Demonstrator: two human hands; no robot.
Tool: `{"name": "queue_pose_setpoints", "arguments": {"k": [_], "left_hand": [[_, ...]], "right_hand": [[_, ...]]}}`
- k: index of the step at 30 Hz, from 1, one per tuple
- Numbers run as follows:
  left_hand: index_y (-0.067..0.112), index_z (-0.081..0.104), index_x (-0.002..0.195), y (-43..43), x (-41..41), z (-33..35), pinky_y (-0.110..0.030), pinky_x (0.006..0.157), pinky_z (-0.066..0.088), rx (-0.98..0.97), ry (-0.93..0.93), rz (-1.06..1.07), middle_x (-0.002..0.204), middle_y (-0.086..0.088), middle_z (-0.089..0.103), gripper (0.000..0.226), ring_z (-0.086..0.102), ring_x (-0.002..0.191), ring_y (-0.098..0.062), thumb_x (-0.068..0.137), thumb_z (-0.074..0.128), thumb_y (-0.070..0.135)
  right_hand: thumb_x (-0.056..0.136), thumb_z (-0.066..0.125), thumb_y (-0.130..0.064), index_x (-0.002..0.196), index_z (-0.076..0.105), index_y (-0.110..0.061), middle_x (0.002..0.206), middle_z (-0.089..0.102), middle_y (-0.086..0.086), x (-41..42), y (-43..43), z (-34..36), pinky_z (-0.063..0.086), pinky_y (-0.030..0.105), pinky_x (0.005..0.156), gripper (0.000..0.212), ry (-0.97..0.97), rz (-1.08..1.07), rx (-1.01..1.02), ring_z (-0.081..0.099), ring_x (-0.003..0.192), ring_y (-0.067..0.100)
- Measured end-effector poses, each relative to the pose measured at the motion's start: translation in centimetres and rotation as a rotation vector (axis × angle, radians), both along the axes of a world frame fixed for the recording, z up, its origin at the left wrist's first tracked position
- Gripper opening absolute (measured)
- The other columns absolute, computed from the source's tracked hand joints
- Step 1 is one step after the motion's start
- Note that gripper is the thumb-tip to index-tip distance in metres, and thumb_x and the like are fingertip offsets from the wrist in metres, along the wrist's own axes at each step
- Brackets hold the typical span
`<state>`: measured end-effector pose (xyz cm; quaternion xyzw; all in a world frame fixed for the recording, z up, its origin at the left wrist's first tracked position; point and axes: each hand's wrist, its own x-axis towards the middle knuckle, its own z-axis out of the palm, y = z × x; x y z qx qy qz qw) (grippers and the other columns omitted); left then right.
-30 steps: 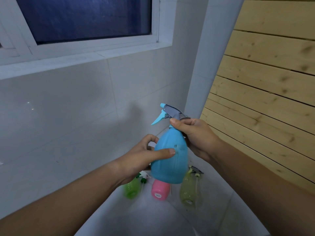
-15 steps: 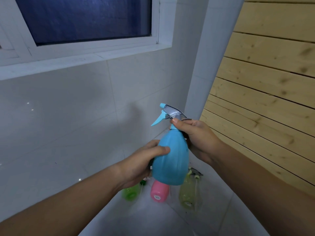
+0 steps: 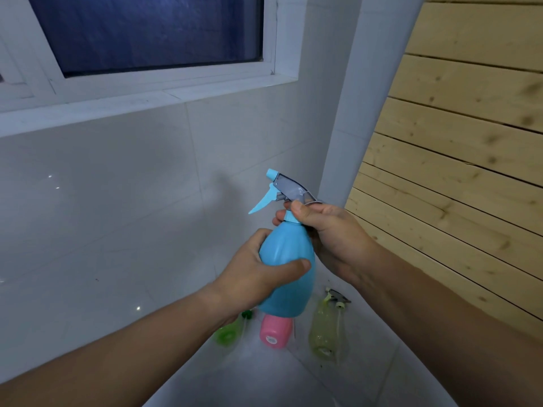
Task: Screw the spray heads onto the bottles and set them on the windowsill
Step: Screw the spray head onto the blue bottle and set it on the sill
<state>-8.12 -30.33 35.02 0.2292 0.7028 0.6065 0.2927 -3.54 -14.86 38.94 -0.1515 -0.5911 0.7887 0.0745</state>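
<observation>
Since a moment ago we have shifted our left hand [image 3: 252, 277] lower around the belly of the blue bottle [image 3: 289, 268], thumb across its front, while our right hand [image 3: 326, 230] stays pinched on the collar under the spray head [image 3: 286, 190]. We hold the bottle upright in the air, well below the white windowsill [image 3: 132, 104] and above the tiled floor [image 3: 264, 374]. Down there lie a green bottle [image 3: 226, 333], a pink bottle [image 3: 274, 333] and a yellow-green bottle [image 3: 324, 329].
</observation>
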Motion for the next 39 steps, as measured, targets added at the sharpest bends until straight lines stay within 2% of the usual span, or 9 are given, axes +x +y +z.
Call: {"name": "queue_pose_setpoints", "arguments": {"k": [6,13,19,25,28,30,34,36,39], "left_hand": [[0.029,0.057,0.131,-1.0,-1.2,-0.4,-0.054,0.1,0.053,0.086,-0.254,-0.12,0.124,-0.007,0.071,0.069,0.07,0.112,-0.029,0.07,0.074,0.057],[0.034,0.063,0.123,-0.3,-0.7,0.1,-0.045,0.089,0.061,0.036,-0.044,-0.033,0.111,0.0,0.076,0.046,0.075,0.098,-0.019,0.084,0.062,0.058],[0.032,0.063,0.115,-0.3,-0.7,0.3,-0.041,0.082,0.062,-0.02,0.041,0.072,0.107,0.002,0.074,0.034,0.075,0.092,-0.017,0.088,0.066,0.052],[0.032,0.06,0.122,-0.6,-2.5,0.7,-0.035,0.086,0.061,0.031,-0.007,0.063,0.113,0.005,0.074,0.042,0.074,0.097,-0.011,0.087,0.063,0.055],[0.031,0.061,0.125,-0.6,-4.2,1.2,-0.042,0.097,0.056,0.124,-0.087,0.136,0.12,0.003,0.073,0.046,0.072,0.108,-0.015,0.088,0.063,0.057],[0.027,0.061,0.127,-0.5,-5.6,1.4,-0.05,0.101,0.053,0.189,-0.163,0.152,0.123,-0.003,0.073,0.051,0.071,0.112,-0.022,0.084,0.066,0.054],[0.021,0.054,0.129,-0.3,-7.9,2.1,-0.054,0.095,0.055,0.27,-0.208,0.152,0.123,-0.013,0.071,0.063,0.071,0.108,-0.031,0.072,0.072,0.04],[0.022,0.053,0.124,0.1,-9.2,3.3,-0.054,0.094,0.055,0.266,-0.138,0.155,0.121,-0.014,0.07,0.067,0.071,0.106,-0.032,0.064,0.074,0.042],[0.022,0.057,0.122,1.3,-12.8,6.6,-0.042,0.093,0.057,0.265,0.04,0.145,0.118,-0.01,0.072,0.054,0.071,0.107,-0.025,0.076,0.08,0.04]], "right_hand": [[0.091,0.064,-0.024,0.102,0.072,0.0,0.11,0.075,0.015,0.2,0.0,-0.1,0.051,0.045,0.101,0.027,0.014,0.03,-0.014,0.068,0.11,0.03],[0.092,0.062,-0.022,0.088,0.076,-0.009,0.099,0.075,0.011,-0.2,0.1,-0.5,0.05,0.045,0.103,0.02,0.046,0.028,-0.059,0.069,0.104,0.025],[0.091,0.064,-0.026,0.095,0.076,-0.008,0.104,0.075,0.01,-0.9,0.3,-1.4,0.051,0.041,0.098,0.023,0.062,0.027,-0.031,0.069,0.109,0.025],[0.087,0.06,-0.039,0.119,0.065,-0.009,0.112,0.074,0.004,-1.4,0.6,-1.4,0.052,0.033,0.09,0.044,0.076,0.048,0.023,0.068,0.106,0.017],[0.084,0.063,-0.039,0.131,0.059,-0.016,0.121,0.072,0.003,-1.2,1.0,-1.0,0.051,0.038,0.1,0.053,0.055,0.053,0.171,0.067,0.113,0.016],[0.085,0.063,-0.035,0.129,0.06,-0.021,0.12,0.072,0.001,-1.3,0.9,-0.7,0.05,0.043,0.103,0.047,0.049,0.107,0.29,0.066,0.114,0.017],[0.091,0.06,-0.01,0.122,0.054,-0.032,0.104,0.077,-0.013,-2.6,0.2,0.5,0.056,0.02,0.078,0.039,0.114,0.142,0.329,0.071,0.099,0.006],[0.091,0.059,-0.006,0.13,0.05,-0.029,0.109,0.073,-0.014,-3.9,0.4,1.7,0.054,0.015,0.077,0.046,0.146,0.138,0.356,0.07,0.1,0.0],[0.087,0.064,-0.012,0.135,0.046,-0.031,0.123,0.065,-0.009,-7.5,2.2,4.1,0.054,0.017,0.084,0.054,0.211,0.098,0.369,0.067,0.105,-0.002]]}}
